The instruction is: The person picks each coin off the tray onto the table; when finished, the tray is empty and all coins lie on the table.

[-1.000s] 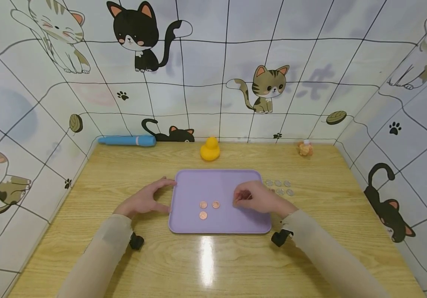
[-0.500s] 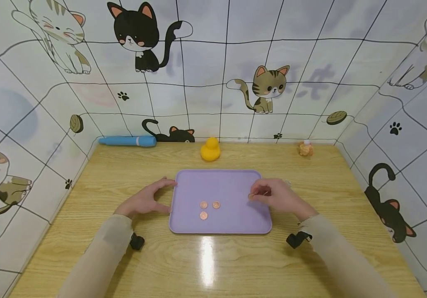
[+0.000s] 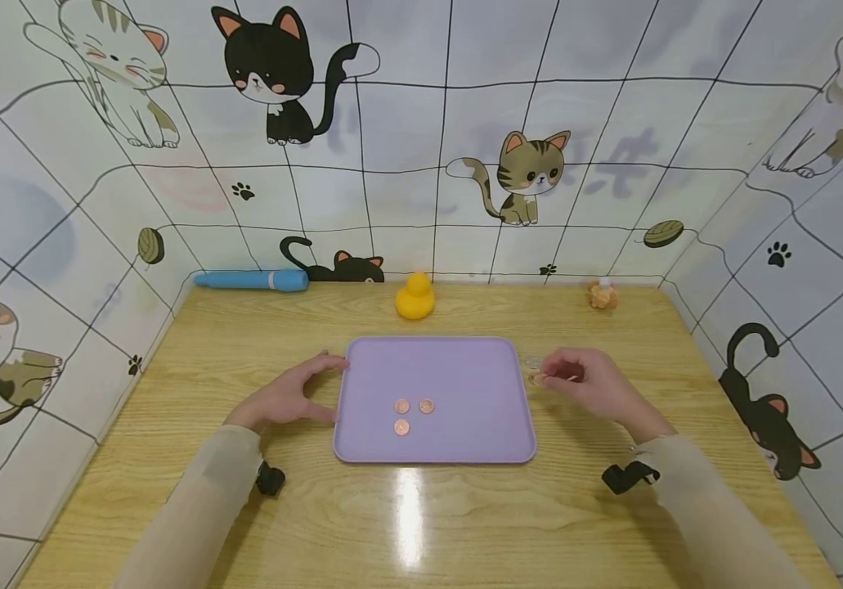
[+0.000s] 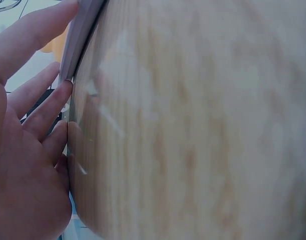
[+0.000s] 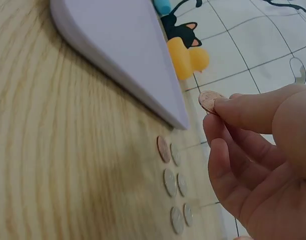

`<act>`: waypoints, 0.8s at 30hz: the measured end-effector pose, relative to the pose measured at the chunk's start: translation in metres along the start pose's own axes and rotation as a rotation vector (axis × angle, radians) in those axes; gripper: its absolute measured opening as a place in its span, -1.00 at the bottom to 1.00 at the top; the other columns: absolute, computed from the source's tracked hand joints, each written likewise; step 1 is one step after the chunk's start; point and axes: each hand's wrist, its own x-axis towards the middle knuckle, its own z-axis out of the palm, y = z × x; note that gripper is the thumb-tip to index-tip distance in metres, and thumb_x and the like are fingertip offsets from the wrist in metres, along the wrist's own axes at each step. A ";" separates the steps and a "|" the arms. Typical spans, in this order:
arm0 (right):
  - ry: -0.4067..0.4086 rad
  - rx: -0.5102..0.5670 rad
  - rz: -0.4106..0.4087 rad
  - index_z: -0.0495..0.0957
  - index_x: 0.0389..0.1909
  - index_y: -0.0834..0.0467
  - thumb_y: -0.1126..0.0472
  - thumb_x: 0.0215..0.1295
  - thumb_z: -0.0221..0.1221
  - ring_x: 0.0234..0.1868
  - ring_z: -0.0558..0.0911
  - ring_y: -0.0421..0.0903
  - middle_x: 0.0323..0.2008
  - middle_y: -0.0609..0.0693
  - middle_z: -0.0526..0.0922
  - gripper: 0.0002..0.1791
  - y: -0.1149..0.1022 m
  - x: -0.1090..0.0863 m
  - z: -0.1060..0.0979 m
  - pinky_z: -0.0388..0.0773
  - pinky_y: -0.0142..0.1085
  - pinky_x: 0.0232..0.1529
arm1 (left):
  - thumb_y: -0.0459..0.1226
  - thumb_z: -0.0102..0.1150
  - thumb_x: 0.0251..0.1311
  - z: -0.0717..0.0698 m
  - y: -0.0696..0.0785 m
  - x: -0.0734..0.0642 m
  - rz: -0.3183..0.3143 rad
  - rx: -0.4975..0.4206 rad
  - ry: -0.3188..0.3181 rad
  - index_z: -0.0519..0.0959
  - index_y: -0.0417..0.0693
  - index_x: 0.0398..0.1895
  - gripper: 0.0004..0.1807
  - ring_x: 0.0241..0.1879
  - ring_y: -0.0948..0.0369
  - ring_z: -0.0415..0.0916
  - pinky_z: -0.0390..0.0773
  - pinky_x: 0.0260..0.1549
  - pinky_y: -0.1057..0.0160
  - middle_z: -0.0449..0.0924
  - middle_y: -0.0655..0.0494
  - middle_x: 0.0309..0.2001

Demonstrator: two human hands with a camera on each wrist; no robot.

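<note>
My right hand (image 3: pixel 592 383) is just past the tray's right edge, with a copper coin (image 5: pixel 209 102) pinched between thumb and fingertips. Near it on the table lie another copper coin (image 5: pixel 163 149) and several silver coins (image 5: pixel 170 182) in two rows; the hand hides most of these in the head view. My left hand (image 3: pixel 290 391) is spread along the left rim of the purple tray (image 3: pixel 465 368), thumb and fingertips at the rim. Three copper coins (image 3: pixel 426 406) lie on the tray, left of its middle.
A yellow rubber duck (image 3: pixel 414 298) stands behind the tray. At the back left lies a blue pen-shaped object (image 3: pixel 252 280); a small orange figure (image 3: pixel 602 294) sits at the back right. Cat-patterned walls enclose the wooden table (image 3: pixel 465 523).
My right hand has moved right from over the tray to the coins beside it, fingertips still pinched together. The left hand and the three coins on the tray have stayed put.
</note>
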 end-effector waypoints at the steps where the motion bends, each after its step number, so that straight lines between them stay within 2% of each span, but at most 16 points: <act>1: 0.003 -0.009 0.007 0.73 -0.18 0.15 0.31 0.39 0.37 -0.25 0.67 -0.17 -0.27 -0.07 0.75 -0.95 0.003 -0.002 -0.001 0.67 -0.35 -0.23 | -0.08 0.67 0.01 0.000 0.000 0.000 0.000 0.001 0.000 0.40 0.30 0.51 -0.05 0.69 -0.19 -0.34 -0.27 0.53 -0.44 -0.06 -0.05 0.70; 5: -0.005 -0.052 0.034 0.73 -0.18 0.12 0.27 0.40 0.37 -0.27 0.65 -0.18 -0.28 -0.10 0.73 -0.96 0.012 -0.008 0.000 0.65 -0.36 -0.24 | -0.08 0.67 0.01 0.000 0.000 -0.001 -0.007 0.004 -0.006 0.39 0.30 0.52 -0.05 0.68 -0.19 -0.34 -0.27 0.53 -0.44 -0.07 -0.04 0.71; 10: -0.021 -0.050 0.051 0.73 -0.20 0.09 0.24 0.39 0.39 -0.30 0.63 -0.16 -0.31 -0.10 0.72 -0.96 0.018 -0.013 0.002 0.63 -0.35 -0.27 | -0.08 0.67 0.02 0.001 0.002 -0.001 -0.014 -0.003 -0.009 0.39 0.30 0.52 -0.05 0.69 -0.18 -0.36 -0.29 0.53 -0.44 -0.07 -0.03 0.71; 17: -0.062 -0.020 0.078 0.72 -0.24 0.05 0.25 0.35 0.42 -0.41 0.59 -0.14 -0.32 -0.06 0.70 -0.94 0.027 -0.015 0.008 0.61 -0.32 -0.50 | -0.09 0.68 0.00 0.000 0.005 0.000 -0.027 -0.023 -0.008 0.40 0.31 0.50 -0.05 0.69 -0.17 -0.39 -0.31 0.53 -0.43 -0.10 -0.02 0.71; 24: -0.050 -0.117 0.021 0.72 -0.27 0.04 0.29 0.33 0.42 -0.31 0.60 -0.22 -0.34 -0.15 0.70 -0.91 0.028 -0.015 0.014 0.61 -0.36 -0.26 | -0.09 0.68 0.00 0.000 0.006 -0.001 -0.019 -0.004 -0.001 0.40 0.31 0.50 -0.05 0.69 -0.17 -0.36 -0.29 0.53 -0.45 -0.06 -0.01 0.71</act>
